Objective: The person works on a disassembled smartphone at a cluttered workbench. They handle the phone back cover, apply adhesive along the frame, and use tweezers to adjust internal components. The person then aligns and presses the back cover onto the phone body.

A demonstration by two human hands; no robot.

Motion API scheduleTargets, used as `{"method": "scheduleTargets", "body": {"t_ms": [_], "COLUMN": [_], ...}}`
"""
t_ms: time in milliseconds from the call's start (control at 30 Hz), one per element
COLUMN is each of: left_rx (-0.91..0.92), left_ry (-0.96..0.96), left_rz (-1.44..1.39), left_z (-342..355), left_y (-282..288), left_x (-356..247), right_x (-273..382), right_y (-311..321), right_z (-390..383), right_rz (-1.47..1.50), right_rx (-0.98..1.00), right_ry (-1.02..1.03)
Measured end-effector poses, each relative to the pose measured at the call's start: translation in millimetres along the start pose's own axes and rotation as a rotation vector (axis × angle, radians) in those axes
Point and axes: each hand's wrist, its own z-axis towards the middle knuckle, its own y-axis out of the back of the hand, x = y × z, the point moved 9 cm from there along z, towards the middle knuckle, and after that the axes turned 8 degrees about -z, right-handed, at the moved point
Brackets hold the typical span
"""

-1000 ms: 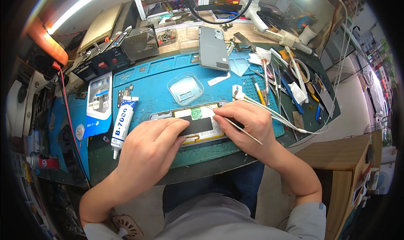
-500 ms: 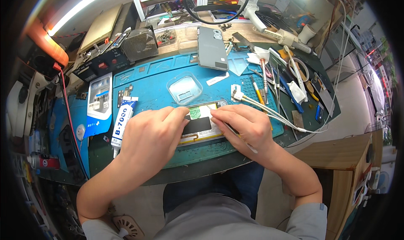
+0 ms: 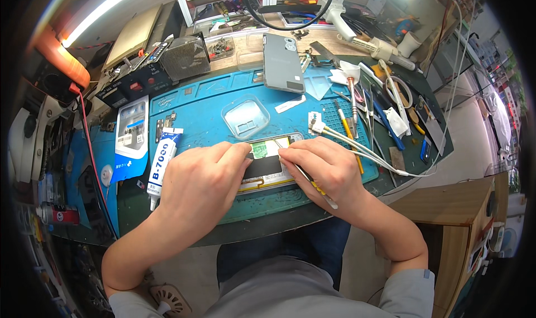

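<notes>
An opened phone (image 3: 272, 178) lies on the blue work mat (image 3: 206, 103), its inside facing up. A green patch shows near its upper end, and a black rectangular piece (image 3: 266, 168) lies across its middle. At the phone's left side, my left hand (image 3: 204, 176) is closed, thumb and forefinger drawn together beside the black piece; what they pinch is hidden. My right hand (image 3: 326, 164) grips slim metal tweezers (image 3: 330, 202) between thumb and fingers. Their tip is over the phone's upper part, next to the green patch.
Behind the phone are a clear plastic tray (image 3: 245, 117) and a grey phone panel (image 3: 283, 64). A white glue tube (image 3: 164, 170) lies near my left wrist. White cables (image 3: 357, 145) and several hand tools (image 3: 385, 114) crowd the right. A wooden cabinet (image 3: 446, 206) stands beyond the table's right edge.
The black piece looks flatter and broader across the phone. The rear end of the tweezers in my right hand has shifted slightly left. My left hand is almost unchanged.
</notes>
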Motion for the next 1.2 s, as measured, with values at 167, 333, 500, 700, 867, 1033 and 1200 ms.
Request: {"method": "scheduleTargets", "body": {"t_ms": [167,333,500,700,867,1033,1200], "left_rx": [-0.001,-0.007,0.007,0.001,0.031,0.076,-0.022], "left_ry": [0.002,0.0,0.009,0.008,0.02,0.029,-0.146], "left_rz": [0.007,0.013,0.021,0.026,0.033,0.092,0.008], "left_z": [0,1,2,2,4,14,31], "left_y": [0,1,0,0,-1,-5,-17], "left_x": [0,-1,-1,-1,0,-1,-5], "right_x": [-2,-6,-8,-8,-7,-1,-1], "right_y": [3,3,1,0,0,1,2], "right_z": [-4,-4,-3,-3,-3,-4,-5], "right_rz": [-0.016,0.051,0.039,0.048,0.051,-0.016,-0.01], "right_rx": [-0.019,-0.056,-0.045,-0.054,-0.048,-0.034,-0.038], "right_ry": [-0.017,-0.031,-0.031,-0.032,-0.029,0.032,0.028]}}
